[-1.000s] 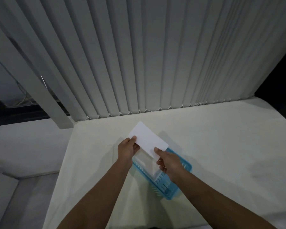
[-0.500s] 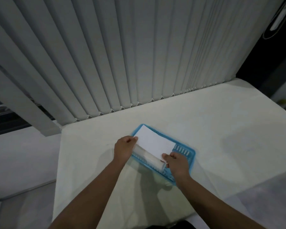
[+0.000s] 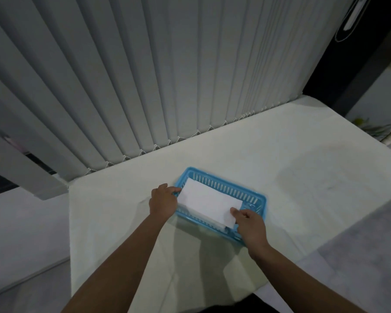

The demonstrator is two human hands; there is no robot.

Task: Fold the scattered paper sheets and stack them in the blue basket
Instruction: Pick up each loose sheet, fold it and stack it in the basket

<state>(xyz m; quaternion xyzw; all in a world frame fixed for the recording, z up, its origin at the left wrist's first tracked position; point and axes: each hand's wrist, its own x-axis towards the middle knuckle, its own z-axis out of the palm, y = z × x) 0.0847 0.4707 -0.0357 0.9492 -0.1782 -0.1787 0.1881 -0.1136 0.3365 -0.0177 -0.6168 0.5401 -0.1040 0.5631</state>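
Observation:
A blue slotted basket lies on the white-covered table, just ahead of me. A folded white paper sheet rests across its inside on top of other folded sheets, whose edges show below it. My left hand grips the sheet's left end at the basket's left rim. The sheet's near right corner is pinched by my right hand, thumb on top, over the basket's near right side.
The table is covered with a pale cloth and ends at an edge near my body and at the left. Grey vertical blinds hang along the far side. A dark doorway and a plant show at far right.
Both hands have lowered the folded sheet from above the basket down into it, onto the stack. The view has shifted so the basket sits further right and fully in sight.

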